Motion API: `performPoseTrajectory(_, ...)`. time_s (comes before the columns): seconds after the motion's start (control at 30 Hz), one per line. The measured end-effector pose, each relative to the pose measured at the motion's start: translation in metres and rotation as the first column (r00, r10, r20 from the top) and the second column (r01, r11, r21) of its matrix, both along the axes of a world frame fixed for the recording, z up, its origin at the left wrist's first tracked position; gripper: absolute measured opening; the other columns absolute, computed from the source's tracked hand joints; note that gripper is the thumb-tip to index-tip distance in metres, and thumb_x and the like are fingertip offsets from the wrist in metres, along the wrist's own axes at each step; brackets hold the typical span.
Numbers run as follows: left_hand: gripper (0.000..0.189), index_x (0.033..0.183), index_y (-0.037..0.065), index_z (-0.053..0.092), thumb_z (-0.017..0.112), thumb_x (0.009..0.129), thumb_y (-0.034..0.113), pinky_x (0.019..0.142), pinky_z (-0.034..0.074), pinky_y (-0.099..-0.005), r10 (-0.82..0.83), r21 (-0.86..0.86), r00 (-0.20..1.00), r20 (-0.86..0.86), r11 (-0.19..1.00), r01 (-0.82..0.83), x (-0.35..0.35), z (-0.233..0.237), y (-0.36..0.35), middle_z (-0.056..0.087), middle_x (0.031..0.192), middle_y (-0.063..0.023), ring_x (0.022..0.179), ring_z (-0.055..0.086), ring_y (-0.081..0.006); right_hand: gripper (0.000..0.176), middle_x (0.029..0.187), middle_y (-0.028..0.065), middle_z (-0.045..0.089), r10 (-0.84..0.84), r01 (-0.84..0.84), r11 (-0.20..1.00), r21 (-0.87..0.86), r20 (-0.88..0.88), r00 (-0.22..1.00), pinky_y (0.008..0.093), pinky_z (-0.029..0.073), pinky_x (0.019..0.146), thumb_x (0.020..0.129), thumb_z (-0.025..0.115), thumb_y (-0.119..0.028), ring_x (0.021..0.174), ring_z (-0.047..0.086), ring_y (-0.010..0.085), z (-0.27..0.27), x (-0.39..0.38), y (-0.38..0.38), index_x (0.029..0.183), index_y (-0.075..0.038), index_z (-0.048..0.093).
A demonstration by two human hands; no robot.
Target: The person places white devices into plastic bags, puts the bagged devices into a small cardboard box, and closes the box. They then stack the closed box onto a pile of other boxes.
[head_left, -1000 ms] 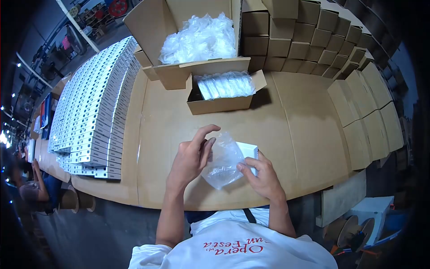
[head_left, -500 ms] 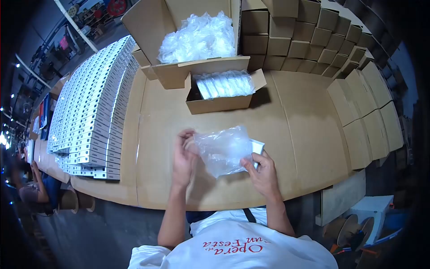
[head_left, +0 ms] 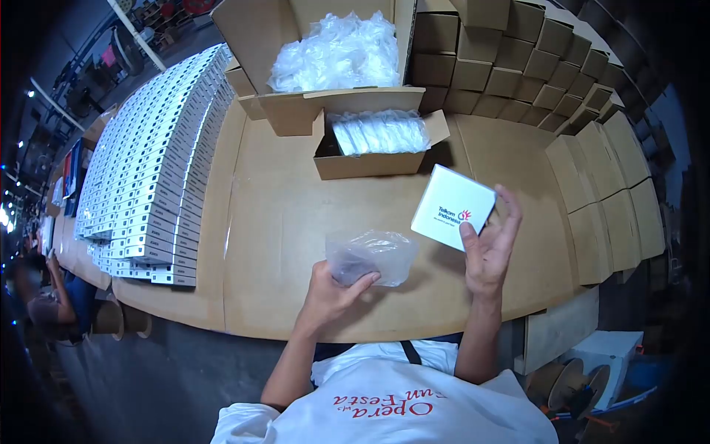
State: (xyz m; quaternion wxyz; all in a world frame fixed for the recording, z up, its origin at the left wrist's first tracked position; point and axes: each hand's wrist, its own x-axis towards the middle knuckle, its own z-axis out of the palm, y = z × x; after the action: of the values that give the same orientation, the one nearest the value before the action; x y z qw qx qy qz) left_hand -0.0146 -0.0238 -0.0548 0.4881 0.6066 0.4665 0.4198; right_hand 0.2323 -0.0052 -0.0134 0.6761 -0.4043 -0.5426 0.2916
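Observation:
My left hand (head_left: 329, 294) grips a crumpled clear plastic bag (head_left: 372, 254) and holds it just above the cardboard-covered table (head_left: 281, 222). My right hand (head_left: 488, 248) is raised to the right and holds a small white box (head_left: 452, 207) with a red logo on its top face. The thumb presses the box's lower right corner, and the fingers stretch up behind its right edge. Box and bag are apart.
An open carton of clear bags (head_left: 336, 52) and a smaller open carton of wrapped white items (head_left: 377, 140) stand at the back. Rows of white boxes (head_left: 155, 170) fill the left. Brown cartons (head_left: 592, 133) are stacked along the back and right. A person (head_left: 44, 303) sits far left.
The white box was against the bag in both hands. Now my right hand has lifted the box up and right, clear of the bag, while my left hand dropped lower with the bag.

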Motion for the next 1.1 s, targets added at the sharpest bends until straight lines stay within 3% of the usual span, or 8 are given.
performPoseTrajectory(0.07, 0.027, 0.104, -0.006, 0.073, 0.083, 0.085, 0.011, 0.077, 0.057, -0.0317, -0.004, -0.008, 1.0, 0.008, 1.0, 0.004, 0.002, -0.003, -0.003, 0.078, 0.093, -0.0134, 0.084, 0.074, -0.0179, 0.053, 0.129, 0.0163, 0.055, 0.045, -0.052, 0.994, 0.094, 0.076, 0.996, 0.0336, 0.047, 0.103, 0.096, 0.067, 0.004, 0.12, 0.057, 0.0203, 0.005, 0.005, 0.006, 0.142, -0.003, 0.041)
performPoseTrajectory(0.1, 0.027, 0.104, -0.005, 0.073, 0.083, 0.085, 0.011, 0.077, 0.057, -0.0319, -0.011, -0.013, 1.0, 0.009, 1.0, 0.011, 0.003, -0.005, -0.004, 0.078, 0.093, -0.0136, 0.084, 0.074, -0.0181, 0.04, 0.12, 0.0124, 0.055, 0.067, -0.065, 0.995, 0.072, -0.025, 0.997, 0.0318, 0.048, 0.099, 0.094, 0.069, 0.005, 0.116, 0.057, 0.0189, 0.01, -0.002, 0.006, 0.129, -0.001, 0.051)
performPoseTrajectory(0.23, 0.027, 0.105, -0.005, 0.073, 0.083, 0.085, 0.012, 0.077, 0.058, -0.0327, -0.027, -0.008, 0.999, -0.036, 1.0, 0.027, 0.003, -0.009, -0.008, 0.078, 0.093, -0.0144, 0.084, 0.074, -0.019, 0.017, 0.109, 0.0083, 0.054, 0.139, -0.14, 0.989, 0.044, 0.038, 0.99, 0.027, 0.049, 0.086, 0.094, 0.07, 0.005, 0.094, 0.058, 0.0147, 0.024, -0.02, 0.008, 0.108, 0.001, 0.063)
performPoseTrajectory(0.37, 0.027, 0.105, -0.005, 0.073, 0.083, 0.086, 0.012, 0.077, 0.058, -0.0336, -0.036, 0.013, 0.998, -0.053, 0.999, 0.037, 0.003, -0.007, -0.009, 0.078, 0.093, -0.0155, 0.084, 0.075, -0.0203, 0.007, 0.098, 0.0074, 0.057, 0.184, -0.197, 0.979, 0.054, 0.188, 0.965, 0.0251, 0.047, 0.073, 0.095, 0.067, 0.004, 0.085, 0.057, 0.0143, 0.026, -0.025, 0.009, 0.102, 0.001, 0.066)
performPoseTrajectory(0.63, 0.029, 0.107, -0.005, 0.073, 0.083, 0.085, 0.011, 0.078, 0.058, -0.0346, -0.028, 0.012, 0.997, -0.066, 1.0, 0.029, 0.003, -0.003, -0.006, 0.078, 0.095, -0.0164, 0.086, 0.076, -0.0215, 0.02, 0.09, 0.0127, 0.058, 0.31, -0.325, 0.945, -0.044, 0.438, 0.844, 0.0309, 0.05, 0.068, 0.08, 0.061, 0.01, 0.077, 0.061, 0.0219, 0.043, -0.025, 0.012, 0.095, -0.001, 0.07)
performPoseTrajectory(0.83, 0.032, 0.11, -0.004, 0.072, 0.083, 0.085, 0.012, 0.08, 0.058, -0.034, -0.03, -0.003, 0.998, -0.053, 1.0, 0.03, 0.008, -0.004, -0.006, 0.078, 0.097, -0.0153, 0.088, 0.075, -0.0199, 0.018, 0.095, 0.0161, 0.062, 0.346, -0.34, 0.937, -0.079, 0.341, 0.874, 0.0348, 0.051, 0.08, 0.096, 0.061, -0.012, 0.087, 0.063, 0.0273, 0.04, -0.039, 0.014, 0.104, 0.002, 0.071)
performPoseTrajectory(0.97, 0.033, 0.112, -0.003, 0.072, 0.083, 0.085, 0.012, 0.081, 0.058, -0.0342, -0.007, -0.025, 1.0, -0.019, 1.0, 0.006, 0.008, -0.012, -0.006, 0.078, 0.098, -0.0139, 0.089, 0.075, -0.0194, 0.052, 0.1, 0.0189, 0.064, 0.415, -0.409, 0.909, -0.079, 0.268, 0.87, 0.0361, 0.049, 0.084, 0.108, 0.044, -0.041, 0.091, 0.063, 0.0291, 0.034, -0.04, 0.014, 0.109, 0.003, 0.071)
performPoseTrajectory(1.1, 0.035, 0.114, -0.003, 0.071, 0.084, 0.084, 0.011, 0.084, 0.058, -0.0346, 0.0, -0.04, 1.0, 0.013, 0.999, 0.001, 0.007, -0.011, -0.003, 0.078, 0.101, -0.0136, 0.091, 0.074, -0.0192, 0.053, 0.097, 0.018, 0.066, 0.431, -0.422, 0.901, -0.095, 0.279, 0.858, 0.037, 0.05, 0.084, 0.108, 0.043, -0.042, 0.091, 0.064, 0.0289, 0.026, -0.038, 0.015, 0.108, 0.003, 0.072)
